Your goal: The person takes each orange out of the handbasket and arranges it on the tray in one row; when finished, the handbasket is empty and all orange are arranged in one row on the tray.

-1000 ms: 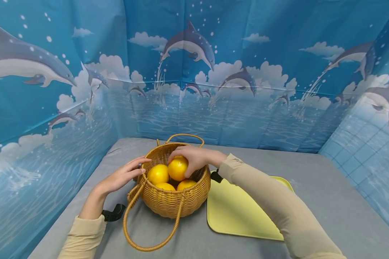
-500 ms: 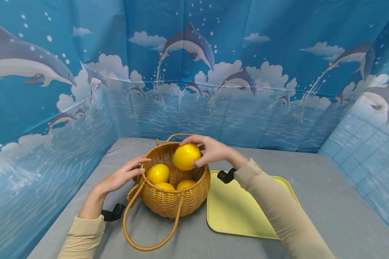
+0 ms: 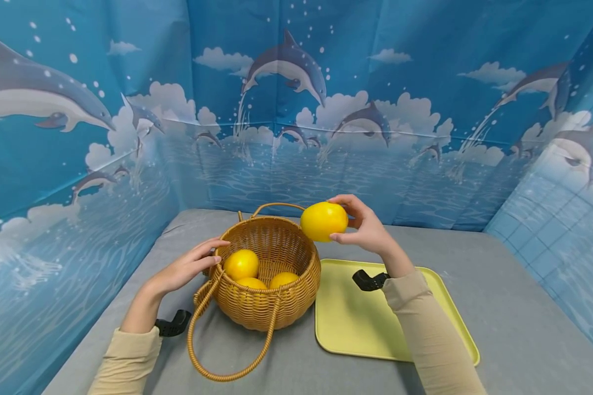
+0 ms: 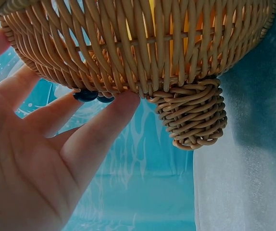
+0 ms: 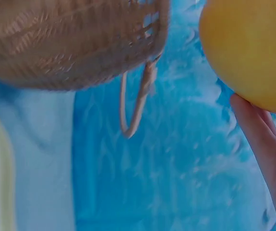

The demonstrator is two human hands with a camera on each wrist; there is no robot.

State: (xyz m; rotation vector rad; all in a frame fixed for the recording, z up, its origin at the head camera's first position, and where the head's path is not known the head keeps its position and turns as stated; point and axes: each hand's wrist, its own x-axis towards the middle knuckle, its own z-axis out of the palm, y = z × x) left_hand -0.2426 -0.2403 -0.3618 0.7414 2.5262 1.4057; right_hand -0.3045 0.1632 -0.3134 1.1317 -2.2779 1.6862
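Note:
My right hand (image 3: 368, 227) holds a yellow orange (image 3: 323, 221) in the air, just beyond the right rim of a round wicker basket (image 3: 272, 310). Its thumb is on the near side of the fruit and its fingers are on the far side. Part of that orange fills the upper right of the right wrist view, with a finger (image 5: 256, 132) against its underside. Several more oranges (image 3: 241, 264) lie inside the basket. At the basket's left rim rests my left hand (image 3: 188, 269), its fingers extended; in the left wrist view, its thumb (image 4: 106, 127) touches the woven wall.
A yellow tray (image 3: 356, 323) lies on the grey cloth surface (image 3: 519, 307), right of the basket and partly under my right forearm. One basket handle (image 3: 227, 377) hangs toward me; another handle (image 3: 277, 204) stands at the back. A dolphin-print curtain (image 3: 296, 164) encloses the surface.
My right hand has lifted the orange up out of the basket and carried it right, past the rim. The left hand and the basket stay where they were.

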